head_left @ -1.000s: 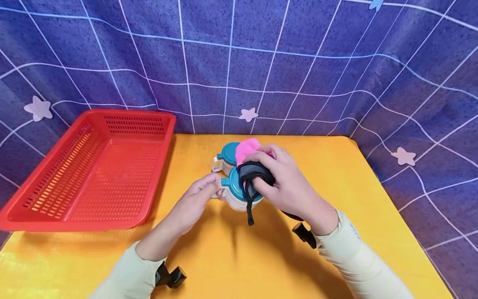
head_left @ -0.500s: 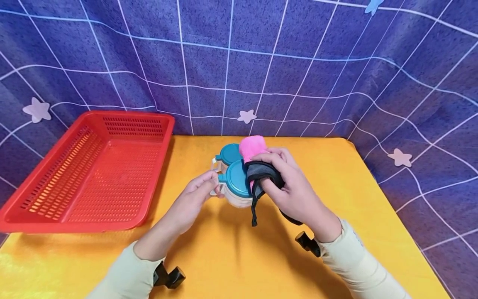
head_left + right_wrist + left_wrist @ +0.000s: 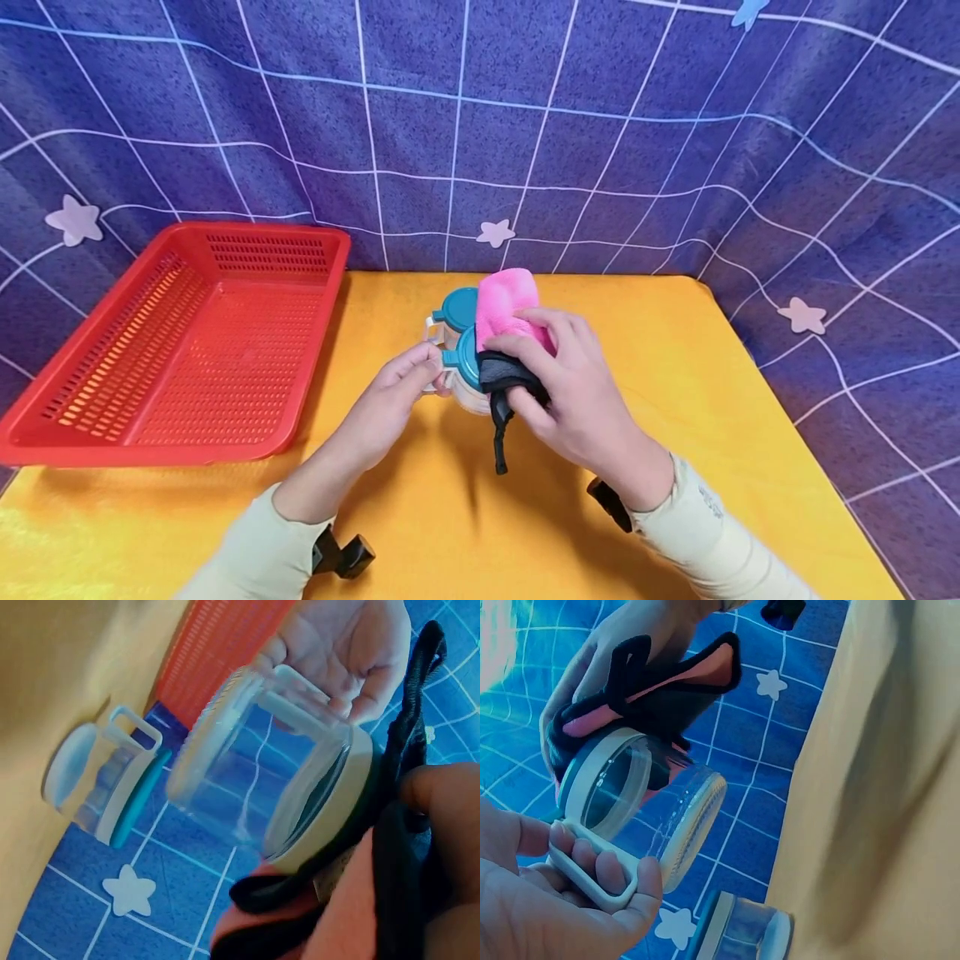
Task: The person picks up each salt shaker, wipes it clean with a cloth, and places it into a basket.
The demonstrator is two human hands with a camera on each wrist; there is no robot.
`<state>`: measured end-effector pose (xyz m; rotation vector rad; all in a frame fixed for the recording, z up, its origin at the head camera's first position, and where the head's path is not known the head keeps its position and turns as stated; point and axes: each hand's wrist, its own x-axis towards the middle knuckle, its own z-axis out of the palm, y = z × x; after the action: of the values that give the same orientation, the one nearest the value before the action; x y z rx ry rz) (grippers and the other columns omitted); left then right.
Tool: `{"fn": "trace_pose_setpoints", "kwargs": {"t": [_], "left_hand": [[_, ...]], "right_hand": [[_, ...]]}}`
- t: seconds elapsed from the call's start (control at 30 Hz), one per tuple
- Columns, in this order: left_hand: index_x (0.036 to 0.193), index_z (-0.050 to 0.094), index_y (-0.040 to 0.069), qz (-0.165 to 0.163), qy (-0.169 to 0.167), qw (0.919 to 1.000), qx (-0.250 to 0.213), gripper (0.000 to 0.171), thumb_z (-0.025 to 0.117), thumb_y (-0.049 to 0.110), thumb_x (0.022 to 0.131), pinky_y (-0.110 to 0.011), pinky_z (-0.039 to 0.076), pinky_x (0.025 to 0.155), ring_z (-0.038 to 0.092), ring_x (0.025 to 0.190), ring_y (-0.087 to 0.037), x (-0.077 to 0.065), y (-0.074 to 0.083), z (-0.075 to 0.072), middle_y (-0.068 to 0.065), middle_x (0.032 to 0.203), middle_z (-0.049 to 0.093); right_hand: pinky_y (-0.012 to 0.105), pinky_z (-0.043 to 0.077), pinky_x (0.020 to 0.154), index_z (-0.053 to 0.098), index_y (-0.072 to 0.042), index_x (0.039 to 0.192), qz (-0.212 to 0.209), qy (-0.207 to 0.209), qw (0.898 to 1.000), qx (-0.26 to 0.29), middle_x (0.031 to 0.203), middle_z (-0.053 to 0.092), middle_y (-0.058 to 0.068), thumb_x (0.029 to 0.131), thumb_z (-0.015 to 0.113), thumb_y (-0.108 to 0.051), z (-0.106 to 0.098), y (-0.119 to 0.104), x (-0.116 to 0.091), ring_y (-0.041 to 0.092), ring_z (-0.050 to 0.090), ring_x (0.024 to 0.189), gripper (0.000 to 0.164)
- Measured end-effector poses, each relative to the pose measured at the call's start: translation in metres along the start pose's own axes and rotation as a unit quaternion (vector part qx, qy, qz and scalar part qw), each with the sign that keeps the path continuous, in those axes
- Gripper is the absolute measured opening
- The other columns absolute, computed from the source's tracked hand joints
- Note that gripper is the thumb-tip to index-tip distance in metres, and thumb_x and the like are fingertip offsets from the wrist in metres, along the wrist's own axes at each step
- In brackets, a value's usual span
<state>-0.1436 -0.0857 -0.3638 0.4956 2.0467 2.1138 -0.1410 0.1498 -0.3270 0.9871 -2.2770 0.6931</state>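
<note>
Gripping the clear jar [image 3: 470, 398] by its handle [image 3: 301, 681] above the desk [image 3: 652, 333] with my left hand [image 3: 390, 404], I should brace it firmly while my right hand [image 3: 581, 387], holding the pink cloth [image 3: 506, 302] against its teal lid [image 3: 468, 358], rubs evenly.

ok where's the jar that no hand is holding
In the head view, the unheld jar stands on the yellow table near the middle, just beyond the held jar and right of the red basket, partly hidden by the pink cloth.

A red perforated rectangular plastic basket [image 3: 142, 454] stands on the yellow cloth-covered bench [image 3: 660, 350], near a blue white-gridded curtain [image 3: 420, 133]
</note>
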Motion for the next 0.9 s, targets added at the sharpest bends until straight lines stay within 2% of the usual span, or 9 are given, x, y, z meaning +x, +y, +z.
{"fn": "trace_pose_setpoints", "kwargs": {"t": [0.13, 0.5, 0.7, 0.9], "left_hand": [[0.089, 0.045, -0.003, 0.001, 0.005, 1.0, 0.008, 0.024, 0.041, 0.012, 0.108, -0.045, 0.043, 0.094, 0.048, 0.095, -0.028, 0.001, -0.002, 0.003, -0.011, 0.091, 0.045], [0.091, 0.048, -0.001, -0.008, 0.01, 0.9991, 0.039, 0.024, 0.044, 0.015, 0.109, -0.046, 0.04, 0.095, 0.047, 0.097, -0.027, 0.0, -0.003, 0.004, -0.01, 0.093, 0.046], [0.091, 0.048, -0.003, -0.007, -0.004, 0.9986, 0.052, 0.022, 0.045, 0.012, 0.106, -0.045, 0.041, 0.093, 0.048, 0.096, -0.029, 0.0, -0.004, 0.008, -0.012, 0.091, 0.047], [0.092, 0.049, -0.001, -0.023, -0.008, 0.9983, 0.053, 0.022, 0.044, 0.013, 0.107, -0.045, 0.041, 0.093, 0.05, 0.095, -0.028, -0.001, -0.005, 0.009, -0.011, 0.09, 0.048]], "right_hand": [[0.057, 0.039, 0.095, 0.069, -0.024, 0.124, -0.022, -0.008, 0.999, -0.033, 0.132, 0.058, 0.013, 0.086, 0.064, -0.022, 0.004, -0.005, 0.003, 0.04, 0.052, 0.118, 0.038], [0.056, 0.041, 0.092, 0.068, -0.023, 0.123, -0.013, -0.028, 0.997, -0.066, 0.132, 0.056, 0.013, 0.087, 0.061, -0.022, 0.011, -0.01, 0.005, 0.041, 0.051, 0.121, 0.036], [0.053, 0.041, 0.089, 0.067, -0.025, 0.122, 0.02, -0.061, 0.995, -0.07, 0.129, 0.056, 0.011, 0.089, 0.063, -0.026, 0.012, -0.001, 0.017, 0.038, 0.051, 0.114, 0.033], [0.051, 0.039, 0.094, 0.067, -0.026, 0.121, 0.048, -0.094, 0.993, -0.044, 0.13, 0.056, 0.01, 0.089, 0.064, -0.025, 0.01, 0.007, 0.027, 0.036, 0.051, 0.115, 0.032]]}}
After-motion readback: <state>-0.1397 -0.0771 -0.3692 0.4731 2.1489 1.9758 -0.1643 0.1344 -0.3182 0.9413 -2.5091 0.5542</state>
